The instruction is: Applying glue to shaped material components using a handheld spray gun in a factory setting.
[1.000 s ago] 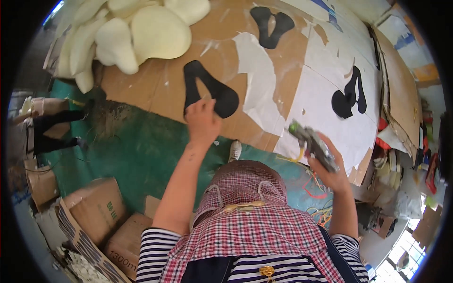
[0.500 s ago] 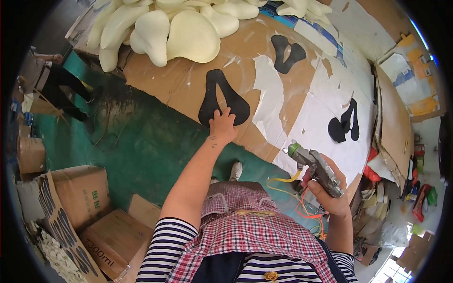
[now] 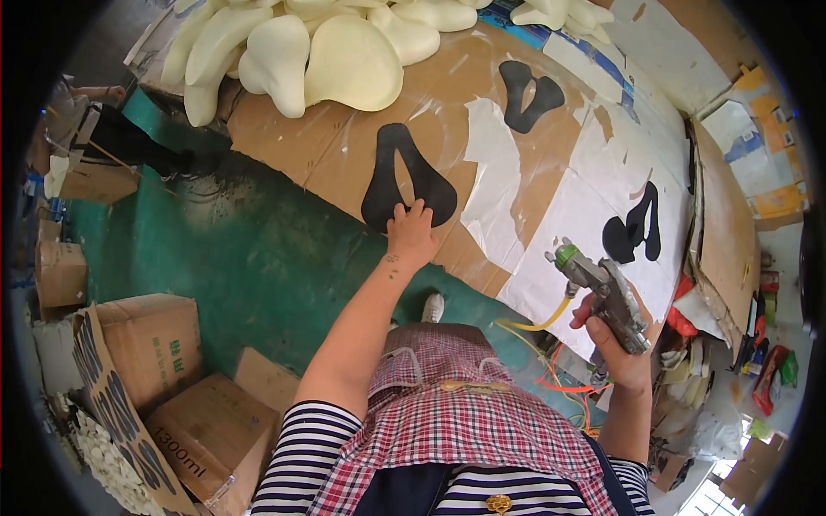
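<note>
A flat black saddle-shaped piece point(image 3: 420, 179) with a long slot lies on the cardboard-covered table. The fingers of my left hand point(image 3: 413, 236) are spread over its near edge, their tips at the slot's lower end; the thumb is hidden. Raised over the table's near right edge, my right hand point(image 3: 621, 357) is wrapped round a metal spray gun point(image 3: 609, 292) with a green ring at its front. A yellow hose point(image 3: 544, 325) runs down from the gun. Two more black slotted pieces lie farther off, one at the back point(image 3: 527, 99), one on white paper to the right point(image 3: 633, 228).
Cream foam saddle pads point(image 3: 354, 64) are heaped at the table's far left. Cardboard boxes point(image 3: 206, 439) stand on the green floor point(image 3: 258, 249) at lower left. Orange and yellow hoses point(image 3: 568, 387) hang by my right side. Another person point(image 3: 129, 138) is at far left.
My right hand and the spray gun have moved slightly right and down. My left hand stays on the black piece. The other person at far left has shifted.
</note>
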The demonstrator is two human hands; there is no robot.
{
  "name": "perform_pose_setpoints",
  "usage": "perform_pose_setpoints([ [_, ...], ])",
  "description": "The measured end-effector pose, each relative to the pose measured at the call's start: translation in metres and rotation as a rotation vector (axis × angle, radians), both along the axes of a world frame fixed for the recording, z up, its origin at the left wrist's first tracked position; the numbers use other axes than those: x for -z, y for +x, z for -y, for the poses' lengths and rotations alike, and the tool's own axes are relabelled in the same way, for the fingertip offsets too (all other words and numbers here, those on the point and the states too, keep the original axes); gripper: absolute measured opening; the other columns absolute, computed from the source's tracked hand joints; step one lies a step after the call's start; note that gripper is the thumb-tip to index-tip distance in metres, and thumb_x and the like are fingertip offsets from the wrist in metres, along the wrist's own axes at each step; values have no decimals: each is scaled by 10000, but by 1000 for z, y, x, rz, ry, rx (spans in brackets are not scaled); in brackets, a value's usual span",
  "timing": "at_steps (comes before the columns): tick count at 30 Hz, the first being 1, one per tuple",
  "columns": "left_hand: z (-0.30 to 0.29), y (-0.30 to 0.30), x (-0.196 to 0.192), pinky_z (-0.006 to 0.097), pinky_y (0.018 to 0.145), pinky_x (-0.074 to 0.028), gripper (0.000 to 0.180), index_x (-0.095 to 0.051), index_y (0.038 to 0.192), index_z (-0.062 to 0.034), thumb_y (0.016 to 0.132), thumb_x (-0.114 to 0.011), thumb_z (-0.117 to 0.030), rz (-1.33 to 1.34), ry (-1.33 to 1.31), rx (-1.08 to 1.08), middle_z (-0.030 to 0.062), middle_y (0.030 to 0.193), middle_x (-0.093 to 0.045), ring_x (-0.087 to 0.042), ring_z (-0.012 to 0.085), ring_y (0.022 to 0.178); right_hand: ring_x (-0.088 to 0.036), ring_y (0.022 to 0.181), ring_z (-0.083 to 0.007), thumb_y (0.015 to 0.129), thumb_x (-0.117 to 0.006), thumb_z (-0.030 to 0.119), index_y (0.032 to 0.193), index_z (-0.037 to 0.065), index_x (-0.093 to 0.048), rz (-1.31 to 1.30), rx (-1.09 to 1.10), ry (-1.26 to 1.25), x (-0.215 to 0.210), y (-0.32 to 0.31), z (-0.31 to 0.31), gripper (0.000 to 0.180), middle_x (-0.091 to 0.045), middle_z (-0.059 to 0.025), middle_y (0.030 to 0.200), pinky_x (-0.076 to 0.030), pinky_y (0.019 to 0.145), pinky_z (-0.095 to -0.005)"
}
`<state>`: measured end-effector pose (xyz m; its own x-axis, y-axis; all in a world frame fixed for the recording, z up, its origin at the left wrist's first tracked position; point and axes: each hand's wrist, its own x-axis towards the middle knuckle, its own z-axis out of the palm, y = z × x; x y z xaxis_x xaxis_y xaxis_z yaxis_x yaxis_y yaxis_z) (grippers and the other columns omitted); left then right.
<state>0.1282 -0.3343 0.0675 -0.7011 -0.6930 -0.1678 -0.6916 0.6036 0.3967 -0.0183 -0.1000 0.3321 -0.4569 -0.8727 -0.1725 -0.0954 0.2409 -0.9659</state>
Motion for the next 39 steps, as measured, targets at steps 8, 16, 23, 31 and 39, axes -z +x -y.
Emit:
perform_pose_setpoints([
  [8, -10, 3, -2, 521, 991, -351, 516, -496, 1248, -75, 759, -619, -189, 34, 10, 10, 98, 1407, -382, -319, 406, 1266, -595, 799, -149, 809, -617, -4, 1319, -42, -423, -23, 22, 25, 3, -6, -17, 547, -609, -94, 890, -492, 732, -272],
  [16, -28, 8, 5, 575, 1007, -293, 495, -516, 1219, -66, 752, -627, -183, -11, 2, -8, 108, 1431, -355, -233, 451, 1327, -593, 795, -155, 799, -624, -11, 1303, -27, -444, 10, -259, 61, -4, -1, -11, 536, -612, -104, 858, -484, 736, -273],
  [23, -37, 12, 4, 582, 1050, -239, 598, -471, 1315, -94, 751, -637, -206, 18, 11, 16, 110, 1457, -323, -204, 449, 1348, -602, 836, -155, 793, -630, -32, 1320, -44, -431, -16, -45, 75, -8, -12, -17, 563, -604, -87, 910, -505, 727, -283],
  [31, -37, 12, 5, 574, 1053, -235, 589, -483, 1302, -99, 742, -636, -198, -20, 40, 10, 110, 1446, -335, -212, 444, 1344, -596, 797, -144, 814, -656, 77, 1314, -53, -434, -48, -39, 46, -15, -14, -12, 562, -609, -98, 898, -496, 723, -284],
  [39, -39, 25, 9, 479, 1063, -287, 473, -564, 1196, -68, 744, -647, -184, -143, -5, -12, 136, 1379, -413, -293, 379, 1318, -599, 777, -150, 799, -668, 72, 1290, -54, -461, -30, -101, 119, -17, -14, -2, 548, -610, -95, 882, -504, 715, -283],
])
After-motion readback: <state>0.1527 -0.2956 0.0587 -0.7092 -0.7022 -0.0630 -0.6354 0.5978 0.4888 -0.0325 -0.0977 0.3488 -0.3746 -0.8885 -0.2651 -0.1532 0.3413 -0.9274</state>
